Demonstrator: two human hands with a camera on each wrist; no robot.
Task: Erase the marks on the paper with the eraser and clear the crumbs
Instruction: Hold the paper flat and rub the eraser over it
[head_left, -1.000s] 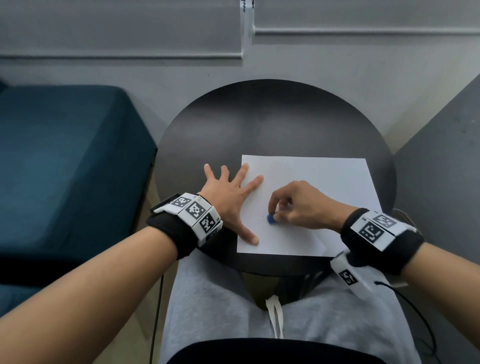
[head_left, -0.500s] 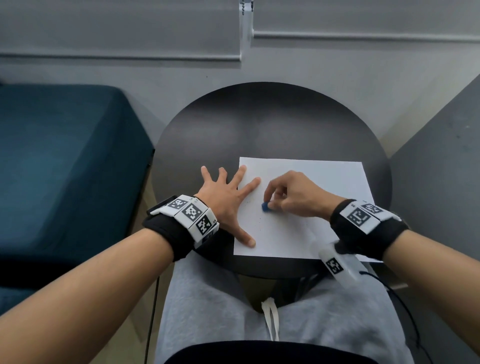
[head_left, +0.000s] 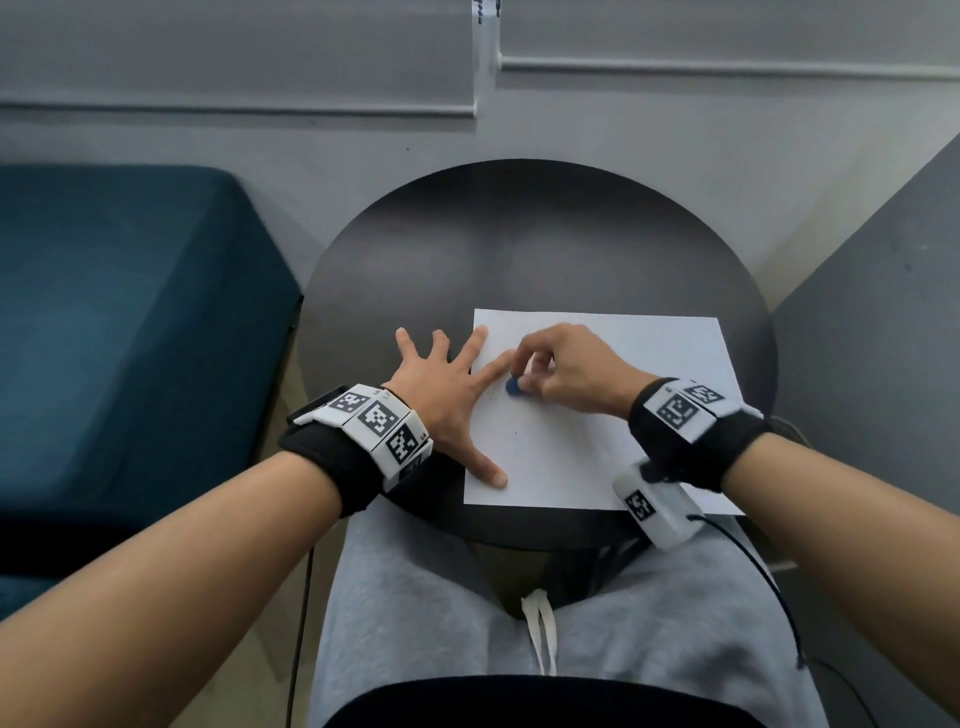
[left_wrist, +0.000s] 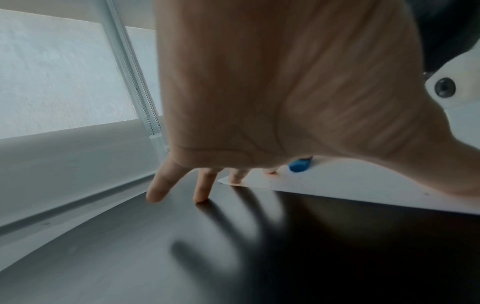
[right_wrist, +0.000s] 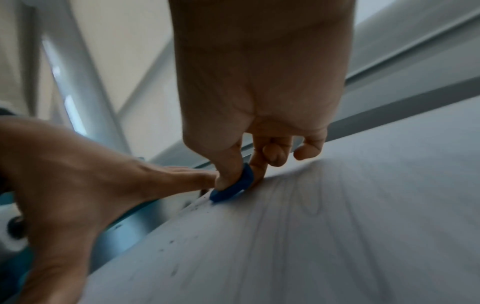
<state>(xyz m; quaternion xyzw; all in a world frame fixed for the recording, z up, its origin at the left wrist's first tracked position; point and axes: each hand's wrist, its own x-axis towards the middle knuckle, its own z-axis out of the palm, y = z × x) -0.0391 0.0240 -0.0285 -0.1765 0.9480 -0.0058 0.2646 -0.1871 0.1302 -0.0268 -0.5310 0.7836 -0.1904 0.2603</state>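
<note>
A white sheet of paper (head_left: 623, 415) lies on the round dark table (head_left: 519, 249). My right hand (head_left: 561, 369) pinches a small blue eraser (head_left: 514, 387) between thumb and index finger and presses it onto the paper near its left edge. The eraser (right_wrist: 233, 189) shows at my fingertips in the right wrist view, with dark crumbs (right_wrist: 174, 269) strewn on the paper (right_wrist: 337, 236) below it. My left hand (head_left: 447, 395) lies spread flat, with index, middle finger and thumb on the paper's left edge and the other fingers on the table. The left wrist view has the eraser (left_wrist: 300, 165) past my palm.
A teal sofa (head_left: 119, 322) stands left of the table. A grey wall with window blinds (head_left: 260, 57) rises behind it. My lap in grey trousers (head_left: 519, 613) is under the table's near edge. A cable (head_left: 753, 566) hangs from my right wrist.
My right hand has moved the eraser away from me and leftward across the paper, closer to my left index finger. The left hand stays spread on the sheet.
</note>
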